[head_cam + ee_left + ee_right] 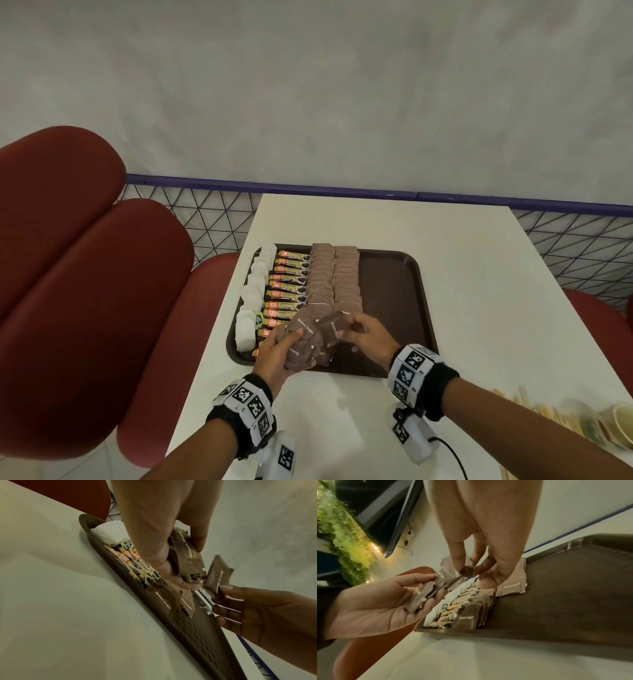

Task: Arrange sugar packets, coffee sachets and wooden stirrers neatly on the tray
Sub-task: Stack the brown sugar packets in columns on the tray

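Note:
A dark brown tray (394,291) lies on the white table (462,274). It holds a column of white packets (255,291), a column of orange coffee sachets (287,287) and two columns of brown sugar packets (334,277). My left hand (284,346) grips a bunch of brown sugar packets (303,346) over the tray's near edge. My right hand (356,330) pinches a single brown sugar packet (332,329) right beside that bunch. The left wrist view shows the bunch (187,557) in my fingers and the single packet (217,576) pinched in the right hand (228,601).
Wooden stirrers (537,407) and a paper cup (620,421) lie blurred at the table's near right. Red cushioned seats (85,274) stand to the left. A blue rail with wire mesh (342,192) runs behind the table. The tray's right half (387,298) is bare.

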